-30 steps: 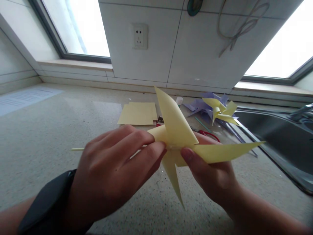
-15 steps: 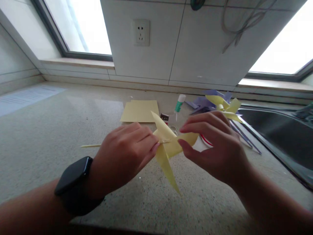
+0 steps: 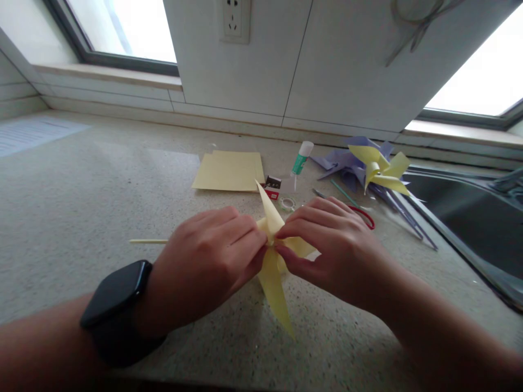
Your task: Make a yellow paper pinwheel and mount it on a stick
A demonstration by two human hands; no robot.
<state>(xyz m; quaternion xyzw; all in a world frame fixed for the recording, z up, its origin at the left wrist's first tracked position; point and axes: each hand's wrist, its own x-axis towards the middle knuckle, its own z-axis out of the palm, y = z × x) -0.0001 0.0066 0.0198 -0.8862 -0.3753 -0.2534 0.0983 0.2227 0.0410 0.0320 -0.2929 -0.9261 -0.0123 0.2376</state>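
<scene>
A yellow paper pinwheel [image 3: 274,283] is between my two hands, low over the counter. My left hand [image 3: 216,256], with a black watch on the wrist, is closed around the pinwheel's pale stick [image 3: 147,241], whose free end points left. Its fingertips meet the pinwheel near the centre. My right hand [image 3: 327,234] pinches at that same centre, thumb and forefinger close together. What lies right between the fingertips is mostly hidden. One blade points away from me and one points toward me.
Beyond my hands lie yellow paper sheets [image 3: 229,171], a small red-and-black box [image 3: 272,188], a tape roll [image 3: 287,203] and a glue stick [image 3: 302,158]. Red-handled scissors [image 3: 365,215] are partly behind my right hand. Finished yellow [image 3: 378,169] and purple [image 3: 343,160] pinwheels lie beside the sink [image 3: 461,190].
My right hand has moved left from the blade to the pinwheel's centre, closing its fingers there. The left hand keeps its hold. The camera view has tilted down slightly.
</scene>
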